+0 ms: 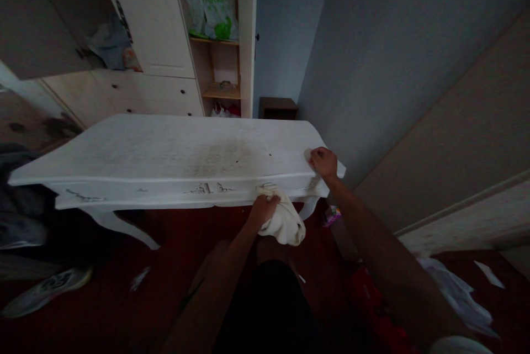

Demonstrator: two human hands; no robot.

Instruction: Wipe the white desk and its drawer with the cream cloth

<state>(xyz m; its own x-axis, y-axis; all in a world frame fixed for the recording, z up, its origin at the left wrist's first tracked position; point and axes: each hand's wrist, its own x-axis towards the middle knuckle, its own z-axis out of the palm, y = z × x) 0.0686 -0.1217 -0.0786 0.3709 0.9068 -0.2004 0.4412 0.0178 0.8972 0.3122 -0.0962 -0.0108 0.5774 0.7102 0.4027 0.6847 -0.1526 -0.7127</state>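
Cream cloth (285, 224): hung down-right from the grasping left hand (265, 209), before front edge of white cabriole-legged table (124, 147); right hand (324, 162), farther, curled near right corner, contents indiscernible.

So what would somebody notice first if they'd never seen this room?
Probably the big white table across the middle, with a dark, smudgy patch on its top. Next, the left hand gripping a cream cloth by the front edge, and the right hand at the table's right end. Behind, a green-printed bag sits on a shelf.

Both hands (265, 209) (325, 162) forward and curled
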